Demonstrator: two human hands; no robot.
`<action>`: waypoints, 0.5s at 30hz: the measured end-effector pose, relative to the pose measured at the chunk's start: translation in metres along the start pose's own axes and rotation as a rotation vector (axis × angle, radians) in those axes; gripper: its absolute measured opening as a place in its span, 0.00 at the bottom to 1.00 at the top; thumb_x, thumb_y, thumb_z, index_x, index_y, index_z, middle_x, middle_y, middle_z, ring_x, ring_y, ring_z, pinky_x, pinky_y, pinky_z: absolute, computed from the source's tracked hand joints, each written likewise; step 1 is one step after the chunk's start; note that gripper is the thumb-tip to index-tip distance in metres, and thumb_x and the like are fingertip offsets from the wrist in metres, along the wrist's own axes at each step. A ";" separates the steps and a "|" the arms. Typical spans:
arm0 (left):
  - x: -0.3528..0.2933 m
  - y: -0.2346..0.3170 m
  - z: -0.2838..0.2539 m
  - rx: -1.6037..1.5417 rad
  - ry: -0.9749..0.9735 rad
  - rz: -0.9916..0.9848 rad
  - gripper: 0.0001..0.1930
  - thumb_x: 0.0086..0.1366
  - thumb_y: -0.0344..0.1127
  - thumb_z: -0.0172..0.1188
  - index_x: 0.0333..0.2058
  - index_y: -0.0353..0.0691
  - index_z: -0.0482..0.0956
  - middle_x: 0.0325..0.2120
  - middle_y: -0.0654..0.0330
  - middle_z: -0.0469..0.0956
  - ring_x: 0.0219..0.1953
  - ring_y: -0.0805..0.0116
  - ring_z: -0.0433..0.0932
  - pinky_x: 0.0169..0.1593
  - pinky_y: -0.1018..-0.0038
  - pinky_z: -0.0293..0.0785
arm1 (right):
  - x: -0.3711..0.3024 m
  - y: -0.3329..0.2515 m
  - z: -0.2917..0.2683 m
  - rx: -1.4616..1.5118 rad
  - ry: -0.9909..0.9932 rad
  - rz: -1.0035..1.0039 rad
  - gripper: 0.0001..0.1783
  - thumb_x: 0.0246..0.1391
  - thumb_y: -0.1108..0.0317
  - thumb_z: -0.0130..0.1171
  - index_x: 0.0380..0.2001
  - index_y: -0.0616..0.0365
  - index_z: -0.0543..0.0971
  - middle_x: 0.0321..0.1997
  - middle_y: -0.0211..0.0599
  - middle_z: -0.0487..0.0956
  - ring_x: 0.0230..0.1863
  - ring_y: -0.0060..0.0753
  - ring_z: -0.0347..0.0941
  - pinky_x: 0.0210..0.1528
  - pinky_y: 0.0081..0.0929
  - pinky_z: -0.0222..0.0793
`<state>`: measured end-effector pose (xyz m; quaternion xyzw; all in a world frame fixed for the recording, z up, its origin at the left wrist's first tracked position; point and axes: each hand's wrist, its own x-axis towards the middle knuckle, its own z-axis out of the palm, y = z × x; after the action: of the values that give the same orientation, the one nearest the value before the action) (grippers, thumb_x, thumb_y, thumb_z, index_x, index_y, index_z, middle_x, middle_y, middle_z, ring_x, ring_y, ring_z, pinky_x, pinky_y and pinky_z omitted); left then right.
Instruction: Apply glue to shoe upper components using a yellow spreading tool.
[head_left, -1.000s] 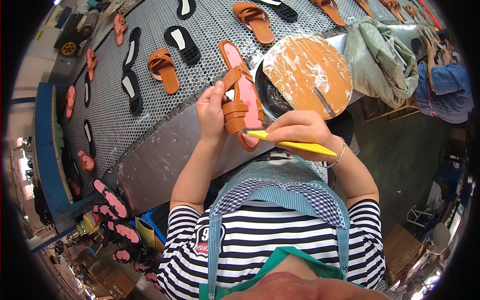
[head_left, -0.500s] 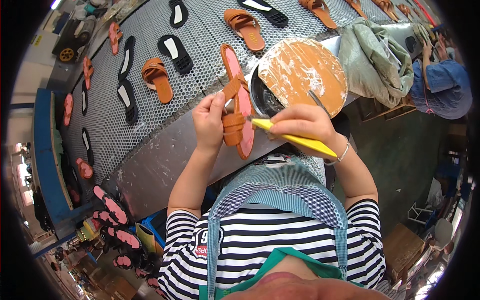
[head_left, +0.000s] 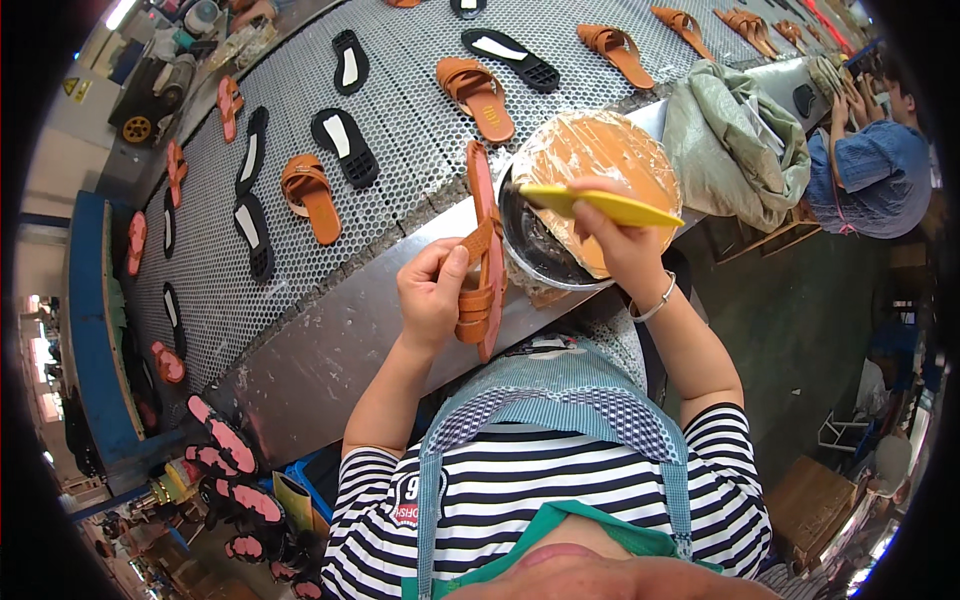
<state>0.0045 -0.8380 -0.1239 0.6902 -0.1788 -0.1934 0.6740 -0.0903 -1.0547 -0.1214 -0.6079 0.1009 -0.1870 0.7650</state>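
My left hand point(head_left: 432, 290) pinches a brown strappy sandal point(head_left: 482, 308) by its straps, tilted on edge with its pink underside partly turned to the right. In my right hand point(head_left: 622, 245) is a brush with a flat yellow handle point(head_left: 648, 209). Its dark tip is at the left, above the dark opening of a round tub point(head_left: 545, 278). A brown, white-smeared cover point(head_left: 600, 140) lies over most of that tub. The bristles are hard to make out.
A perforated conveyor point(head_left: 400, 200) carries brown sandals point(head_left: 312, 195) and black soles with white inserts point(head_left: 345, 147). Crumpled grey-green cloth point(head_left: 740, 150) lies right of the tub. Another person in blue point(head_left: 870, 170) sits at far right. Pink-bottomed sandals point(head_left: 225, 435) hang at lower left.
My right hand has lifted the brush off the sandal and moved it up over the tub, its handle now nearly level. The held sandal has dropped slightly and turned more on edge.
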 end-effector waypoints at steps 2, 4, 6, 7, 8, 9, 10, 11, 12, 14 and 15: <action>-0.003 -0.001 0.001 0.078 -0.033 -0.002 0.09 0.64 0.29 0.55 0.31 0.28 0.79 0.29 0.58 0.80 0.29 0.78 0.75 0.33 0.79 0.71 | 0.012 0.007 -0.003 -0.010 0.063 -0.012 0.13 0.58 0.75 0.56 0.46 0.57 0.76 0.41 0.27 0.75 0.31 0.14 0.68 0.32 0.11 0.65; -0.001 -0.007 0.000 0.134 -0.083 0.064 0.08 0.63 0.28 0.56 0.30 0.28 0.79 0.28 0.56 0.80 0.28 0.76 0.75 0.32 0.79 0.71 | 0.024 0.011 0.000 0.021 0.107 -0.099 0.13 0.57 0.76 0.56 0.46 0.57 0.76 0.39 0.27 0.76 0.32 0.15 0.69 0.33 0.12 0.65; 0.001 -0.005 0.000 0.195 -0.191 0.128 0.07 0.59 0.27 0.58 0.28 0.28 0.79 0.28 0.54 0.81 0.26 0.73 0.76 0.31 0.76 0.71 | 0.025 0.013 -0.002 -0.104 0.059 -0.122 0.12 0.57 0.76 0.57 0.45 0.58 0.77 0.38 0.28 0.77 0.32 0.17 0.70 0.33 0.14 0.66; 0.001 -0.006 0.000 0.208 -0.162 0.131 0.07 0.59 0.27 0.58 0.28 0.28 0.79 0.28 0.54 0.81 0.26 0.73 0.76 0.31 0.76 0.71 | 0.024 0.014 -0.005 -0.238 0.033 -0.148 0.12 0.56 0.76 0.57 0.44 0.58 0.77 0.37 0.30 0.77 0.33 0.19 0.71 0.34 0.15 0.67; 0.001 -0.007 0.000 0.194 -0.179 0.073 0.07 0.60 0.28 0.58 0.28 0.28 0.79 0.28 0.54 0.81 0.26 0.73 0.75 0.31 0.76 0.71 | 0.023 0.014 -0.007 -0.353 -0.056 -0.222 0.11 0.54 0.78 0.58 0.42 0.60 0.77 0.37 0.36 0.79 0.35 0.26 0.73 0.36 0.20 0.69; 0.002 -0.008 -0.001 0.178 -0.194 0.016 0.07 0.60 0.28 0.58 0.28 0.28 0.79 0.28 0.55 0.81 0.26 0.74 0.75 0.31 0.77 0.71 | 0.023 0.009 -0.005 -0.410 -0.141 -0.266 0.11 0.52 0.79 0.59 0.41 0.61 0.77 0.38 0.40 0.79 0.36 0.33 0.75 0.38 0.24 0.69; 0.002 -0.014 -0.002 0.174 -0.174 0.004 0.08 0.61 0.29 0.58 0.29 0.28 0.79 0.28 0.56 0.81 0.27 0.75 0.75 0.31 0.77 0.70 | 0.023 0.007 -0.003 -0.436 -0.251 -0.294 0.12 0.52 0.80 0.59 0.41 0.61 0.77 0.37 0.41 0.79 0.36 0.34 0.75 0.38 0.24 0.69; 0.001 -0.020 -0.007 0.185 -0.143 0.006 0.08 0.61 0.29 0.58 0.29 0.28 0.79 0.28 0.56 0.81 0.27 0.75 0.75 0.31 0.77 0.70 | 0.023 0.006 0.000 -0.462 -0.362 -0.322 0.12 0.51 0.80 0.59 0.41 0.61 0.77 0.36 0.41 0.78 0.35 0.35 0.75 0.37 0.25 0.70; 0.000 -0.026 -0.012 0.154 -0.120 -0.022 0.09 0.62 0.30 0.57 0.29 0.28 0.79 0.28 0.58 0.80 0.27 0.76 0.74 0.31 0.78 0.70 | 0.022 0.006 0.003 -0.445 -0.388 -0.332 0.12 0.51 0.80 0.59 0.41 0.61 0.77 0.36 0.41 0.78 0.35 0.35 0.75 0.37 0.25 0.70; -0.001 -0.035 -0.027 0.013 -0.055 -0.124 0.09 0.64 0.32 0.56 0.31 0.31 0.79 0.27 0.63 0.79 0.28 0.77 0.74 0.33 0.80 0.71 | 0.018 0.007 0.005 -0.475 -0.410 -0.174 0.12 0.52 0.80 0.58 0.42 0.60 0.77 0.37 0.38 0.78 0.32 0.30 0.74 0.35 0.22 0.69; 0.001 -0.045 -0.048 -0.050 0.030 -0.172 0.08 0.64 0.32 0.56 0.32 0.32 0.79 0.28 0.63 0.79 0.28 0.78 0.74 0.33 0.80 0.71 | 0.015 0.015 0.002 -0.466 -0.428 -0.183 0.12 0.52 0.80 0.58 0.42 0.60 0.77 0.37 0.38 0.78 0.32 0.30 0.74 0.35 0.22 0.69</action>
<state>0.0293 -0.7958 -0.1679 0.6887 -0.1038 -0.2445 0.6746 -0.0732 -1.0561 -0.1347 -0.7986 -0.0771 -0.0949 0.5893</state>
